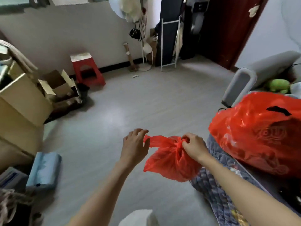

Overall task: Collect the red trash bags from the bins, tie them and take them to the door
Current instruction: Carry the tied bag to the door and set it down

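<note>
I see the left hand [136, 145] with fingers [143, 132] curled narrow, pinching one loose end of the small red bag [169, 160] held over the floor [122, 111]. My right hand [193, 146] has its fingers tight on the gathered neck of that bag; its contents are hidden. A bigger red bag [254, 132], full and bulging, lies on the bed [216, 190] just right. Open cartons [57, 86] stand left; the door [228, 26] is far ahead.
</note>
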`<state>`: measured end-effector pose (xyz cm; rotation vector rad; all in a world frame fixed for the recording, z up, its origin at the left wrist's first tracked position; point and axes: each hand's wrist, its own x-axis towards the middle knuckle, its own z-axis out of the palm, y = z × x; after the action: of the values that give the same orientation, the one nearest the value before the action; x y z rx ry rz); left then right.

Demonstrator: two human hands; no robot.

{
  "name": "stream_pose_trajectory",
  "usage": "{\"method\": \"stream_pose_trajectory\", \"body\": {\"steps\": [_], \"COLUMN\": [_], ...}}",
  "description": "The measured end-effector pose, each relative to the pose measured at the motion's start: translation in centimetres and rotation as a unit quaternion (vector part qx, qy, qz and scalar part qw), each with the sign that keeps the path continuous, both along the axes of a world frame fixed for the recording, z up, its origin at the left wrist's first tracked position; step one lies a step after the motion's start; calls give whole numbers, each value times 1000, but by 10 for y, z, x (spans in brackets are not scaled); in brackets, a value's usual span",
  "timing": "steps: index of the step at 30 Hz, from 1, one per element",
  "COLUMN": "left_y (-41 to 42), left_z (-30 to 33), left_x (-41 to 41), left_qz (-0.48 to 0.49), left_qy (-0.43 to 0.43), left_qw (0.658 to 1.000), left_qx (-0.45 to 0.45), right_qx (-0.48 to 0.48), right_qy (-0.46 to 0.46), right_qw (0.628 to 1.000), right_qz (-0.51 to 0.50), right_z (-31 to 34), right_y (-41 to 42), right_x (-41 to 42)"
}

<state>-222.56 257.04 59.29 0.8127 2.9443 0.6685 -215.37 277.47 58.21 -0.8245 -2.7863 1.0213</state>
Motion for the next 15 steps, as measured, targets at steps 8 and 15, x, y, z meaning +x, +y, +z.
{"method": "stream_pose_trajectory", "body": {"steps": [8,15], "left_y": [115,268], "left_z": [-38,-27], "left_x": [-264,-471], "left_qz": [-4,-94], "left_qy": [-22,-24], "left_qw": [999,994], "left_qx": [-25,-57], "right_qx": [-32,-54], "right_qy": [-13,-38], "right_qw": [999,992], "right_qz": [-35,-107], "right_z": [-35,-15], "right_y": [118,252], "right_x": [-258,-436]}}
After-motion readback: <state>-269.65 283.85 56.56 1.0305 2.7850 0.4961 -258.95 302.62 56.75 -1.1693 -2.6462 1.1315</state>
